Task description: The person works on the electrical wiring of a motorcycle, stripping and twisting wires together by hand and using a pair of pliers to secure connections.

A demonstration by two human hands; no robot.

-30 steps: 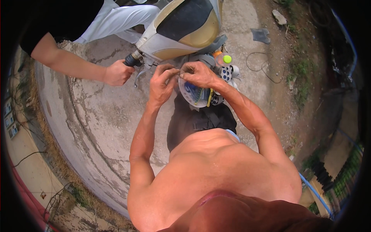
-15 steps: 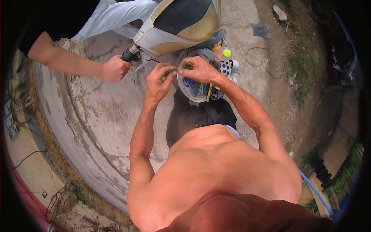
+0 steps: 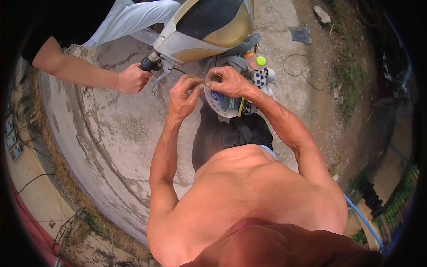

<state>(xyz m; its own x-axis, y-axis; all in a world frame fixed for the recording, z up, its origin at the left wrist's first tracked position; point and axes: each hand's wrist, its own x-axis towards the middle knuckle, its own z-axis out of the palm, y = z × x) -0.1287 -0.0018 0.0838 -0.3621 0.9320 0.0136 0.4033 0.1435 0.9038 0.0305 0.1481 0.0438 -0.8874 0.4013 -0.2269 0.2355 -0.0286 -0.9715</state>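
Fingertip to fingertip, my left hand (image 3: 183,95) and my right hand (image 3: 227,82) meet in front of the scooter, both closed in a pinch. Something small and dark sits between them, too tiny to name. Just beyond is the scooter's white and tan front (image 3: 213,33) with a dark panel. A thin dark cable seems to run from its brake lever (image 3: 158,81) toward my fingers. Under my right hand is a white perforated basket (image 3: 216,105) with blue and yellow items in it, partly hidden.
At the left, another person's hand (image 3: 132,79) holds the scooter's black handlebar grip (image 3: 150,62). A bottle with a green cap (image 3: 260,61) and a blue-dotted white item (image 3: 259,78) are right of my hands. A loose wire (image 3: 299,73) lies on the concrete (image 3: 120,129).
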